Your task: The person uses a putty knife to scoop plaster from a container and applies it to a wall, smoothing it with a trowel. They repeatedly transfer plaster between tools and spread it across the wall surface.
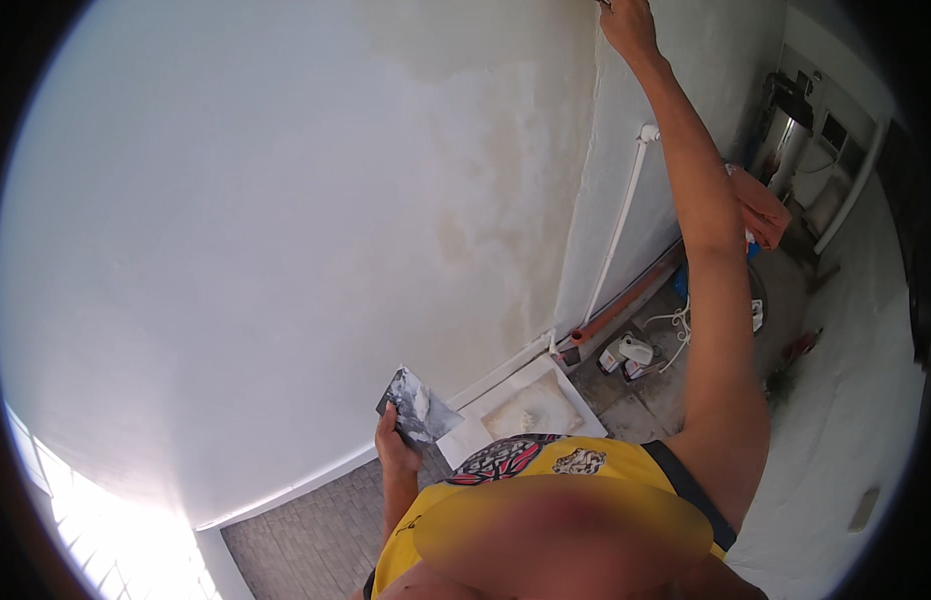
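My left hand (397, 450) is low, just left of my yellow shirt. Its fingers close on the edge of a flat dark plate (418, 408) smeared with white putty. High overhead, my right arm stretches up to the wall corner. There my right hand (631, 30) is closed, and a small dark bit of something shows at its fingers; the rest is cut off by the upper picture edge. In front of me stands the white wall (286, 220), with damp-looking beige patches (466, 235) close to the corner.
A white box (581, 393) with a pale powdery surface inside lies on the floor at the wall's foot. White containers (631, 352), an orange pipe (626, 308) and a thin white pipe (618, 220) are to its right. Farther right hangs a reddish cloth (764, 208).
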